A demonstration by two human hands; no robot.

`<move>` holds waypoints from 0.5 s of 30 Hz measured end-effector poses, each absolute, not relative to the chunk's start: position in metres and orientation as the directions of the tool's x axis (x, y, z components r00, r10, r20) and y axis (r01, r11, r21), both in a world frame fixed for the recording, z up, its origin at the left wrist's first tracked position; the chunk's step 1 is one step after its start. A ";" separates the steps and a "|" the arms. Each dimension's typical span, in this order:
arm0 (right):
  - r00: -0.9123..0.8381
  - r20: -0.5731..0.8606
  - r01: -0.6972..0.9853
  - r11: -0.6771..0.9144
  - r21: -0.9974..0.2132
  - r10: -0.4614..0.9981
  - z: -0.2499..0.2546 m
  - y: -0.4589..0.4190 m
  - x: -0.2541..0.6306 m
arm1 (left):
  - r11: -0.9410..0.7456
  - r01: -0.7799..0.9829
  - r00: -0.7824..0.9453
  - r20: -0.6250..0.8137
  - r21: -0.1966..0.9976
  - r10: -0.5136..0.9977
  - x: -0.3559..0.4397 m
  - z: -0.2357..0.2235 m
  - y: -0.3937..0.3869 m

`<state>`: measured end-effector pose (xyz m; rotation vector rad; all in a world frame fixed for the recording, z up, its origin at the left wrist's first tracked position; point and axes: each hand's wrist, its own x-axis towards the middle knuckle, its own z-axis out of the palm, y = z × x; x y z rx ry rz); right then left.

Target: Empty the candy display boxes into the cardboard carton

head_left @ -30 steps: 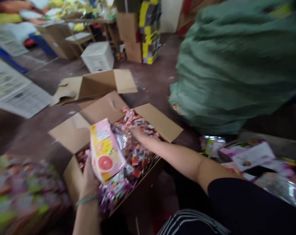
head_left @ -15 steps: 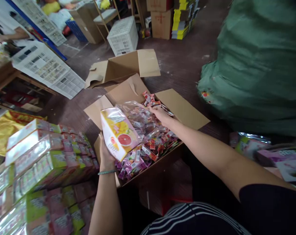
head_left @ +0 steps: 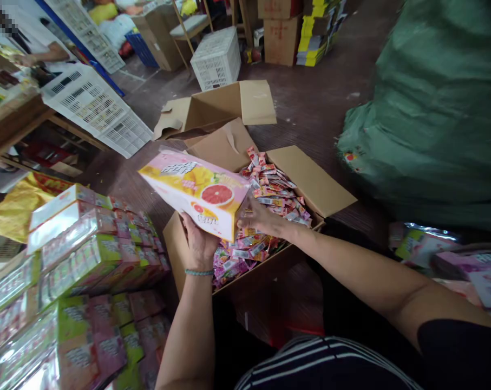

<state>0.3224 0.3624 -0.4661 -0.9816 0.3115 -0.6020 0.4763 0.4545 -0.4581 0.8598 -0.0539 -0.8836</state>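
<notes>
A carton with a mango and grapefruit print (head_left: 188, 187) is held tilted above an open cardboard box (head_left: 318, 181) of small wrapped sachets (head_left: 272, 187). My left hand (head_left: 200, 238) supports it from below and the near side, fingers closed against the white face. My right hand (head_left: 261, 216) is at the carton's right end, fingers bent and pressed to that end. Part of the right fingers is hidden behind the carton's edge. Shiny clear film shows at the carton's far left edge.
Stacked shrink-wrapped packs (head_left: 86, 260) stand at the left. A big green sack (head_left: 440, 119) fills the right side. Behind are another open cardboard box (head_left: 216, 105), white plastic crates (head_left: 91, 105) and a chair (head_left: 188, 27). A person (head_left: 46, 46) is at a table, upper left.
The carton has been lifted and turned lengthwise. My right hand has come from the clear film spread over the sachets to the carton's right end. The film no longer covers the sachets.
</notes>
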 end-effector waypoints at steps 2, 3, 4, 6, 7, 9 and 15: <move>0.790 0.002 0.348 0.445 -0.825 -0.613 -0.463 0.367 0.320 | 0.335 0.676 0.638 -0.294 0.656 -0.711 0.465 -0.459 0.457; 0.781 -0.013 0.357 0.463 -0.811 -0.625 -0.461 0.368 0.319 | 0.335 0.683 0.635 -0.303 0.649 -0.710 0.462 -0.460 0.460; 0.765 -0.027 0.366 0.470 -0.803 -0.643 -0.459 0.370 0.318 | 0.337 0.688 0.634 -0.306 0.643 -0.710 0.460 -0.462 0.462; 0.726 -0.038 0.391 0.457 -0.799 -0.687 -0.456 0.374 0.317 | 0.334 0.703 0.622 -0.315 0.628 -0.716 0.457 -0.466 0.468; 0.708 -0.033 0.411 0.449 -0.793 -0.705 -0.454 0.377 0.317 | 0.322 0.719 0.605 -0.328 0.616 -0.725 0.456 -0.467 0.470; 0.693 -0.015 0.448 0.447 -0.774 -0.720 -0.453 0.384 0.318 | 0.284 0.765 0.551 -0.359 0.578 -0.754 0.454 -0.467 0.473; 0.687 0.003 0.452 0.424 -0.785 -0.727 -0.449 0.392 0.311 | 0.311 0.791 0.533 -0.345 0.527 -0.773 0.461 -0.461 0.482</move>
